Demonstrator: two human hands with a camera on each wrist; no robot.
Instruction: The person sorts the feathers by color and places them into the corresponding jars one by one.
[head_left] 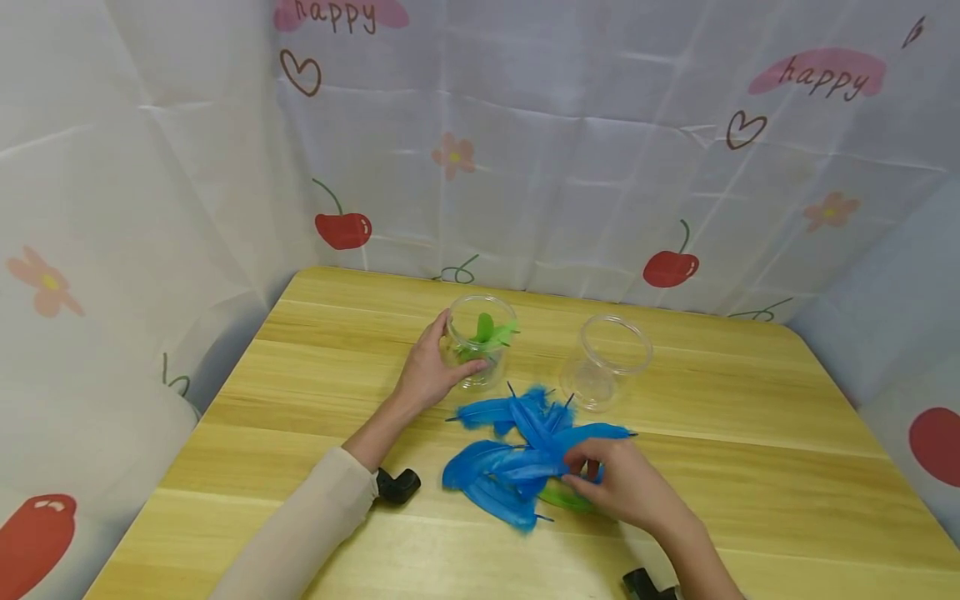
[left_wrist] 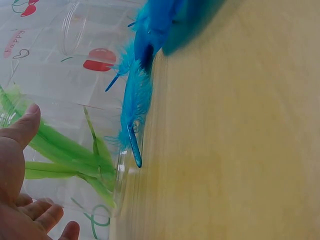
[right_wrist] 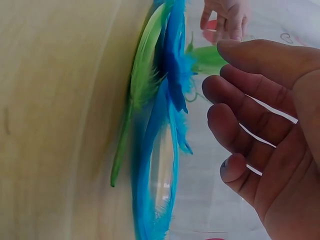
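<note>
My left hand (head_left: 442, 358) grips a clear jar (head_left: 483, 375) that holds green feathers (head_left: 487, 333); in the left wrist view its thumb (left_wrist: 22, 127) lies against the jar wall with the green feathers (left_wrist: 65, 150) inside. My right hand (head_left: 592, 479) rests over a pile of blue feathers (head_left: 510, 467) in front of the jar. In the right wrist view this right hand (right_wrist: 235, 110) has loosely bent fingers a little apart from the blue feathers (right_wrist: 160, 130). A single green feather (head_left: 558, 498) lies under the pile, and this green feather (right_wrist: 140, 85) shows at the pile's edge.
A second clear jar (head_left: 607, 362) stands empty to the right of the first. All this is on a light wooden table (head_left: 750, 467), enclosed at the back and sides by a white printed cloth (head_left: 570, 167). Black wrist mounts (head_left: 397, 485) show near both forearms.
</note>
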